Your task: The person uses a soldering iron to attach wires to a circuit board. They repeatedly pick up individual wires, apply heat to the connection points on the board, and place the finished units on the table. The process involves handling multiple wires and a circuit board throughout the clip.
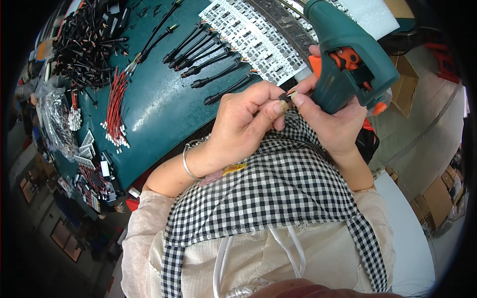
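Observation:
My left hand (243,124) pinches a small black connector piece with short coloured wires (287,97) between thumb and forefinger, close above my checked apron. My right hand (334,119) grips a dark green glue gun (348,54) with an orange trigger, and its fingertips also touch the small connector. Both hands meet at the near edge of the green work table (159,114). A silver bangle (188,161) circles my left wrist.
On the table lie a row of black cable connectors (211,54), a bundle of red wires (117,102), a heap of black cables (84,39) and strips of small components (253,35). Cardboard boxes (405,87) stand at right, a white foam sheet (370,17) at top.

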Motion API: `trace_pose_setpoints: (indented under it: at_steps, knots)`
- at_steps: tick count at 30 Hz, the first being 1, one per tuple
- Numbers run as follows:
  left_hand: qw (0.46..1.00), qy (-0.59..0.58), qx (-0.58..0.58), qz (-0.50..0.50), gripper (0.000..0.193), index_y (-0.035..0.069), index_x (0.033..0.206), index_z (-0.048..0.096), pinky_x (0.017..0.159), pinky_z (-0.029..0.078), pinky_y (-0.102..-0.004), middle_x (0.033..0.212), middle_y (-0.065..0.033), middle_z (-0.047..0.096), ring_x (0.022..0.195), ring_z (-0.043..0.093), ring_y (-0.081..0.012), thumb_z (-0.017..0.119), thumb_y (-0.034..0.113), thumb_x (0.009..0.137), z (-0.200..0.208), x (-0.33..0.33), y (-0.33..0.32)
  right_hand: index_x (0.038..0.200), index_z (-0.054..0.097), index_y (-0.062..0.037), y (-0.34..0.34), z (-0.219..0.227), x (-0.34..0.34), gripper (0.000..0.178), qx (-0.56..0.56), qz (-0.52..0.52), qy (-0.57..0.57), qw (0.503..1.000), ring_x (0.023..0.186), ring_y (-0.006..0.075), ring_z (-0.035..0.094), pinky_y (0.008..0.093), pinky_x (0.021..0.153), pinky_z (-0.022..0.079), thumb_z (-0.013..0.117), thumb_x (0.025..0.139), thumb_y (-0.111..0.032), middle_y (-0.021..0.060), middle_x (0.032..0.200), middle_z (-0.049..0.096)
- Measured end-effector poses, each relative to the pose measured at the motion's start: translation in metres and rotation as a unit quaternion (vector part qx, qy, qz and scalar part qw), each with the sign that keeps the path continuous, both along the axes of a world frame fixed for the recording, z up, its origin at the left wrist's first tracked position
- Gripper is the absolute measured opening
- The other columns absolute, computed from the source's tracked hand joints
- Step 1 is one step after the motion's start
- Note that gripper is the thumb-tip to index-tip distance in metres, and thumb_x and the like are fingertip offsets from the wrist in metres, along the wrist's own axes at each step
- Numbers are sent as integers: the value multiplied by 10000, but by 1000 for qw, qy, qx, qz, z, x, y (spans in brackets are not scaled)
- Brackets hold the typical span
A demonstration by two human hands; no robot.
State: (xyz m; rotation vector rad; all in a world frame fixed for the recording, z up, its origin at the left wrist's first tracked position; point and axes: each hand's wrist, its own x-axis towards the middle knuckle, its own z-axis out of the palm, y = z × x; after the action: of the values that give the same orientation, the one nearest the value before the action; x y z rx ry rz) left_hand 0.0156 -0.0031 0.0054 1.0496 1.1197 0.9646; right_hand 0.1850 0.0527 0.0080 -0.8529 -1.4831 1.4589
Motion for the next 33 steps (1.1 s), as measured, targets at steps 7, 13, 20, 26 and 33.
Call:
trace_pose_setpoints:
  at_steps: [7, 13, 20, 26, 33]
  knots:
    - [999, 25, 0, -41, 259, 17, 966, 587, 454, 278, -161, 660, 0, 584, 511, 385, -4, 456, 235, 1011, 4, -4, 2, 1245, 419, 120, -2, 3, -2, 518, -89, -8, 17, 996, 758, 149, 628, 269, 675, 552, 601, 760, 118, 176, 961, 610]
    - [1000, -10, -7, -2, 269, 20, 963, 586, 453, 263, -159, 651, 5, 569, 500, 355, -4, 447, 244, 1015, -4, 2, -3, 1267, 396, 119, -4, -1, -2, 549, -36, -28, -11, 999, 741, 141, 618, 267, 657, 541, 601, 757, 125, 161, 952, 611]
    - [999, -40, -31, -14, 266, 21, 954, 584, 456, 268, -158, 649, 3, 570, 500, 360, -6, 437, 233, 1018, -1, 3, -4, 1271, 387, 115, -13, 8, -6, 552, -15, -23, -24, 999, 722, 121, 596, 240, 678, 505, 593, 759, 139, 105, 825, 613]
    - [995, 71, 62, 31, 230, 20, 952, 578, 472, 295, -147, 653, 4, 569, 517, 400, -6, 455, 206, 1010, -6, 7, -4, 1275, 377, 110, -11, 6, 1, 561, 111, -4, -129, 985, 720, 106, 570, 230, 730, 462, 608, 763, 117, 76, 803, 609]
    - [996, -49, -78, 21, 267, 28, 936, 573, 466, 281, -158, 656, -10, 568, 527, 416, -12, 446, 249, 1014, 8, -2, -1, 883, 602, -11, -14, 11, 6, 95, 75, -42, -118, 989, 609, 45, 492, 202, 539, 412, 649, 813, 33, -5, 787, 592]
